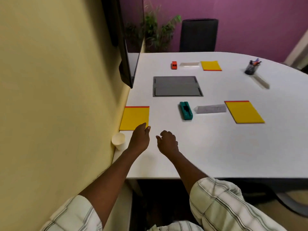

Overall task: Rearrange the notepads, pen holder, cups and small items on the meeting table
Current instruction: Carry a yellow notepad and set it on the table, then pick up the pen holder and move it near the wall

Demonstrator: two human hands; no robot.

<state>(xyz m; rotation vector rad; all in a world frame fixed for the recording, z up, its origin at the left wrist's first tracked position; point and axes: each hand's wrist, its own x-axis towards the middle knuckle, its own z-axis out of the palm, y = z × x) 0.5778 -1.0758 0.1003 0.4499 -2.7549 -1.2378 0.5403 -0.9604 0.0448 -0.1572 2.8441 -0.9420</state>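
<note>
Three yellow notepads lie on the white table (208, 147): one near the wall (134, 116), one on the right (244, 112), one at the far side (210, 65). A dark pen holder (251, 68) with pens stands at the far right. A white paper cup (118, 140) sits by the wall edge. My left hand (139, 139) hovers just below the near notepad's corner, holding nothing. My right hand (167, 142) hangs beside it with loosely curled fingers, empty.
A teal stapler-like item (185, 110) and a clear ruler (210, 108) lie mid-table. An orange item (174, 65) and a clear strip (189, 64) lie at the far side. A grey cable hatch (176, 86) is set in the table. A black chair (199, 35) stands behind.
</note>
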